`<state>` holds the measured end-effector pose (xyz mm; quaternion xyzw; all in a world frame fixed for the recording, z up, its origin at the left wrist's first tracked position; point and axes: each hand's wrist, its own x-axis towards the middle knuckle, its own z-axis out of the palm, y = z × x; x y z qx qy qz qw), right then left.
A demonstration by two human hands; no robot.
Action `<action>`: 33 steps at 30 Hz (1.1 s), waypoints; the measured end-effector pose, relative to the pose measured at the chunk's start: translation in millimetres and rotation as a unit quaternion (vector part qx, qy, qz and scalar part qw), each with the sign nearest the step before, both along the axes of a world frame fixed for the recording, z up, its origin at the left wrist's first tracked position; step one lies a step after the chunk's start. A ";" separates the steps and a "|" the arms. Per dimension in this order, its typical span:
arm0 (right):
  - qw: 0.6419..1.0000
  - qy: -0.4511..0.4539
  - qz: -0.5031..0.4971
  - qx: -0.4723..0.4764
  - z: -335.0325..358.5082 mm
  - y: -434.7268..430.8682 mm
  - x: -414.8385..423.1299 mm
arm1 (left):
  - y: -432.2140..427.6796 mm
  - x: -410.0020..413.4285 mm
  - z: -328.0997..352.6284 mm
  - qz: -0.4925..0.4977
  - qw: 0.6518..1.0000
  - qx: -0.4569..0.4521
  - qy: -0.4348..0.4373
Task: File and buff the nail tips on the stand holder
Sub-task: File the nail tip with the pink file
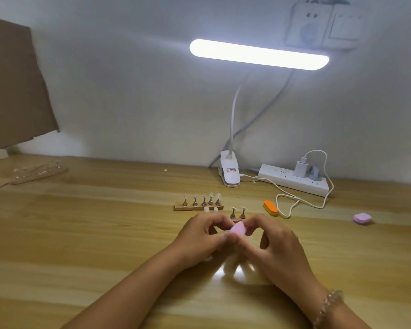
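Observation:
A small pink buffer block sits between my two hands above the wooden desk. My right hand pinches it with thumb and fingers. My left hand has its fingers curled against the block's left side; what it holds there is hidden. Just behind my hands stands a short wooden stand holder with two metal pegs carrying nail tips. A longer wooden stand holder with several pegs and nail tips lies further back on the left. Two loose nail tips lie in front of it.
An orange buffer block lies right of the stands, and a pink-purple one far right. A white clip lamp, power strip and charging cable are at the back. Another wooden stand lies far left under cardboard.

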<state>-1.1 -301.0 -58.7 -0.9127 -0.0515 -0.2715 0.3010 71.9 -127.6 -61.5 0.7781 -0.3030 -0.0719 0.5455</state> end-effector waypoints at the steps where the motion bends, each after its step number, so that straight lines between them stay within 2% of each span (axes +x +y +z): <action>1: 1.000 0.002 -0.018 0.012 1.0 -2.9 1.8 | -0.3 0.1 -0.9 0.004 1.000 0.001 -0.001; 3: 0.999 0.004 -0.043 0.006 1.9 -5.0 2.6 | -0.3 0.1 -2.1 0.007 1.000 -0.002 0.004; 7: 1.000 0.008 -0.009 -0.016 0.2 2.1 -1.2 | -0.3 -0.4 0.5 0.009 1.000 0.004 -0.010; 11: 0.999 0.013 -0.051 -0.007 1.7 -4.2 0.9 | -0.8 -0.5 -0.6 0.014 1.000 0.008 -0.014; 14: 0.999 0.015 -0.005 -0.032 -0.3 0.8 -2.5 | -0.6 -0.6 -0.4 0.011 1.000 0.003 -0.012; 18: 0.998 0.017 -0.058 0.014 1.0 -5.1 2.7 | -0.9 -0.1 -1.9 0.026 1.000 0.003 -0.012; 22: 1.000 0.006 -0.011 -0.021 -1.2 0.5 0.1 | -1.8 0.5 -0.9 0.024 0.999 0.003 -0.028; 26: 0.998 -0.010 -0.058 0.018 -1.0 -3.5 3.2 | -2.0 -1.4 -1.8 0.025 0.999 -0.011 -0.042; 29: 0.999 -0.014 -0.025 -0.020 -2.4 0.0 0.7 | -2.2 -1.7 -0.8 0.028 0.999 -0.013 -0.038; 33: 0.999 -0.014 -0.045 0.012 -2.5 -3.7 3.5 | -2.2 -1.2 -1.0 0.029 0.999 -0.022 -0.031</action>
